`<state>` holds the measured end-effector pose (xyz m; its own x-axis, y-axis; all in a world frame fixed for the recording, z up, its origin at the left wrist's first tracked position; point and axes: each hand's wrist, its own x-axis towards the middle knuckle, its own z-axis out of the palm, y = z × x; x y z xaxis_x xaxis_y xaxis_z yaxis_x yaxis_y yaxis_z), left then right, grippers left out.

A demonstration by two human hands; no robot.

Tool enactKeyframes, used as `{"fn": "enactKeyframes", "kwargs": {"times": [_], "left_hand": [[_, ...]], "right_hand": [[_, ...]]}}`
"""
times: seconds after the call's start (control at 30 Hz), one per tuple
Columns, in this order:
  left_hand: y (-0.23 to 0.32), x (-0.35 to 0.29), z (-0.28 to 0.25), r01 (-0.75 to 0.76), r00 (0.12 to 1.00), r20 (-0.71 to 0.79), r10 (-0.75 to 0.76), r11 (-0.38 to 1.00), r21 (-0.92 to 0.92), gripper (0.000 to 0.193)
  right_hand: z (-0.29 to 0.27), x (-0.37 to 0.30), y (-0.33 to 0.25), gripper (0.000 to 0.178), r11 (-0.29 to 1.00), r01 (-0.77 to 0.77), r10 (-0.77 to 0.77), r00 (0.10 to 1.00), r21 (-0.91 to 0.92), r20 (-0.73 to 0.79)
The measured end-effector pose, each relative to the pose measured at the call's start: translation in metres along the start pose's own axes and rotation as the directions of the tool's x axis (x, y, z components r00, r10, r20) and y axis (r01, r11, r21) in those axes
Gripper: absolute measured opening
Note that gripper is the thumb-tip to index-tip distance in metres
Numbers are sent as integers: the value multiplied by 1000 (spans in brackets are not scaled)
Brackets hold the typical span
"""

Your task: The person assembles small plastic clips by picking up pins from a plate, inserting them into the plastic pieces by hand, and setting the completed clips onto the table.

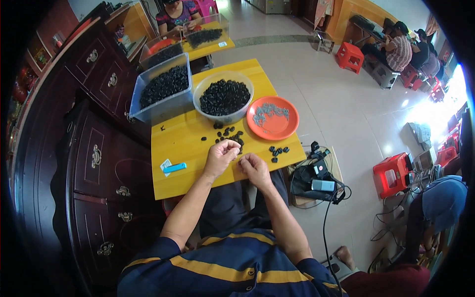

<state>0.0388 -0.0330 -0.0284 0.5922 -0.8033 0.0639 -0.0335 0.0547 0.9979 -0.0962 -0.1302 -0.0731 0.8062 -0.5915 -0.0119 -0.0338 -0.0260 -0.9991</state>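
Over the near part of the yellow table (193,178), my left hand (221,157) is closed in a pinch, its thumb and fingertips pressed together. My right hand (256,170) sits just right of it with curled fingers, also closed. Whatever either hand holds is too small or hidden to make out. Loose small black oval pieces (228,132) lie scattered just beyond my left hand. A few more black pieces (279,150) are grouped right of my hands. Small grey metal-looking bits (271,114) lie in an orange plate (292,129) beyond my right hand.
A round translucent bowl (198,106) and a clear bin (144,115) hold many black pieces at the back. A turquoise cutter-like tool (174,168) lies at left. Dark drawers (94,163) flank the table; a cabled device (322,185) stands right. Other people sit farther off.
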Motion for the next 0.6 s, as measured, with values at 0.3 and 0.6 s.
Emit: {"fn": "enactKeyframes", "kwargs": {"times": [0.3,0.6], "left_hand": [[-1,-31,-13,5,998,-59,-8,999,-54,6],[-13,-40,-14,43,995,-92,-49,997,-65,8]], "right_hand": [[16,-8,-12,14,987,-12,10,1000,160,13],[16,-5,3,16,979,-35,27,999,199,42]]}}
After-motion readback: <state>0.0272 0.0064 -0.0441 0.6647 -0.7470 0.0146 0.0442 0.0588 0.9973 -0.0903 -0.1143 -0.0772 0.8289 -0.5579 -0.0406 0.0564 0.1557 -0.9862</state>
